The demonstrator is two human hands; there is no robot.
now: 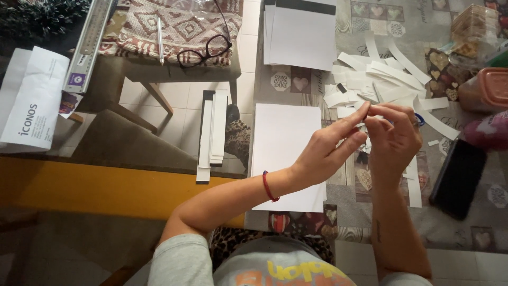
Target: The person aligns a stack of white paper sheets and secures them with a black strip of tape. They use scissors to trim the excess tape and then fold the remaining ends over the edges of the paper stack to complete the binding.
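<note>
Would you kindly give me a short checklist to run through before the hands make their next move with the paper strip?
1. Left hand and right hand both pinch the small strip: ok.
2. Strip itself visible: cannot tell, fingers hide it.
3. Pile of white strips close by: ok.
4. White sheet lies flat under the left wrist: ok.
5. Black phone apart from the hands: ok.

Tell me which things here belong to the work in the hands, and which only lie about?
In use:
left hand and right hand, pinching a small piece, too hidden to identify
pile of cut white paper strips
flat white paper sheets

Lying about:
black-rimmed glasses
long metal ruler
white pen
black rectangular phone
</note>
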